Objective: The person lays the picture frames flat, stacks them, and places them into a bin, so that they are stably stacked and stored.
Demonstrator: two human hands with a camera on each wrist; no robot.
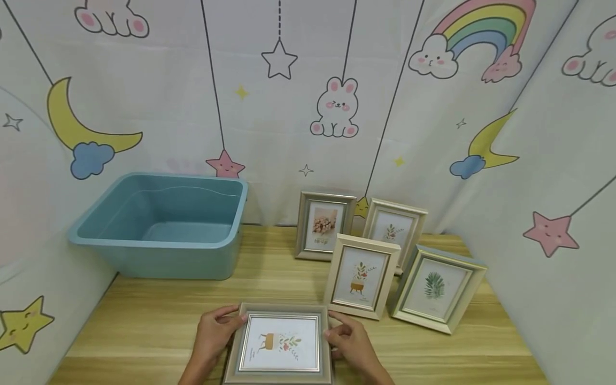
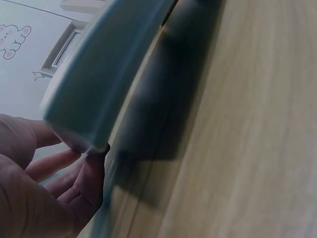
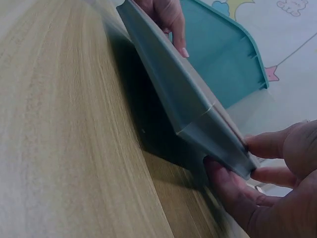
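Behind a picture frame gripped by both hands, blue basin, four standing frames, wooden table

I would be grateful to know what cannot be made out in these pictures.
Head: small print in the held frame, too small to read.
Head: lower left of the back right frame, hidden by the frame in front.
Head: rest of the left forearm, cut off by the bottom edge.
Left wrist: the held frame's drawing, turned away from the camera.
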